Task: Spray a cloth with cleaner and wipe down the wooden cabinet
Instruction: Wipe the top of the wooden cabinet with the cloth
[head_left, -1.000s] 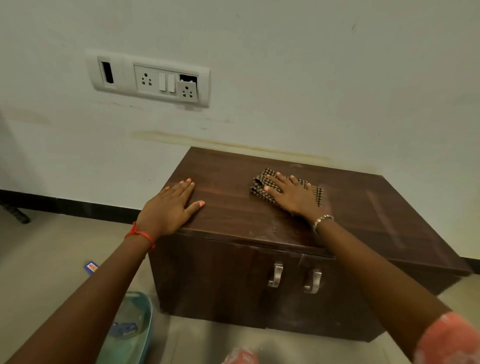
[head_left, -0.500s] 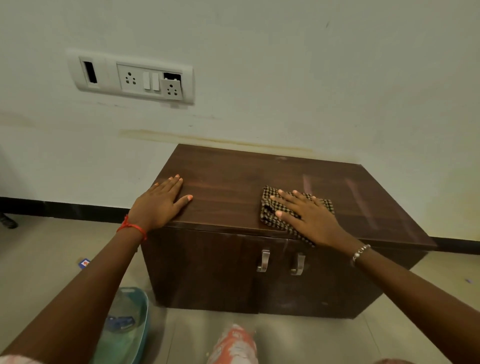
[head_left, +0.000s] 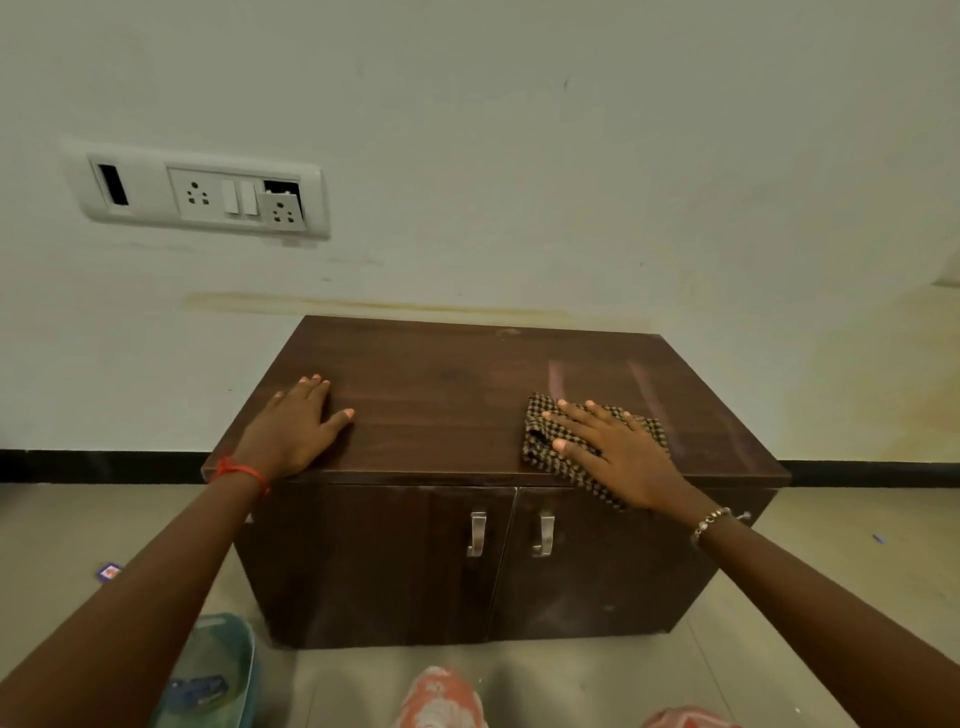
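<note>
A low dark wooden cabinet (head_left: 441, 374) with two front doors and metal handles stands against the white wall. A brown checked cloth (head_left: 540, 441) lies on its top near the front right edge, one corner hanging over the front. My right hand (head_left: 613, 452) presses flat on the cloth, fingers spread. My left hand (head_left: 296, 426) rests flat on the top's front left corner, holding nothing. No spray bottle is visible.
A teal basin (head_left: 218, 670) with a blue item inside sits on the tiled floor at lower left. A small blue packet (head_left: 108, 571) lies on the floor further left. A socket panel (head_left: 202, 192) is on the wall. My knees in orange fabric (head_left: 441, 696) show below.
My right hand has slid the cloth from the middle back of the top toward the front right edge. The left hand stays at the front left corner. The view has shifted back.
</note>
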